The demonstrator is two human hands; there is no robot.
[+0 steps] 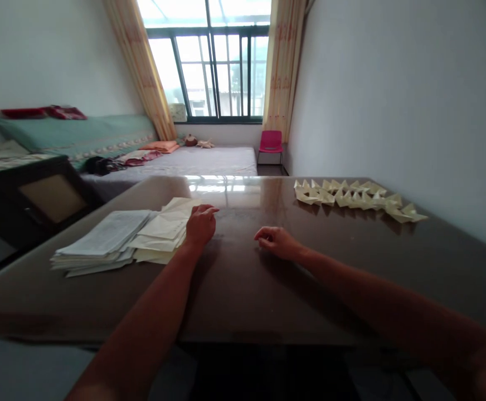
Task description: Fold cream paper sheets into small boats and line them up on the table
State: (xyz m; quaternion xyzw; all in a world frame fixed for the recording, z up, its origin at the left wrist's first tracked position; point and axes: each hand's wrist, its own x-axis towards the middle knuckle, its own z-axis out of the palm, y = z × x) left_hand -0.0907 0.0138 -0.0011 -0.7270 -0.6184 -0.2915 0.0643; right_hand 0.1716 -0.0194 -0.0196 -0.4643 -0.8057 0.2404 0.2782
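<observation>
My left hand is at the right edge of a pile of cream paper sheets, its fingers loosely bent and pointing right. No sheet shows in its fingers, and whether it touches the pile I cannot tell. My right hand is over the middle of the brown table, fingers loosely curled with a gap at the thumb and nothing seen in them. At the far right of the tabletop, folded cream paper boats stand close together in rows.
Left of the cream sheets lies a thick stack of whitish printed paper. Beyond the table are a bed, a pink chair and a window with curtains. A dark cabinet stands at left; a white wall runs along the right.
</observation>
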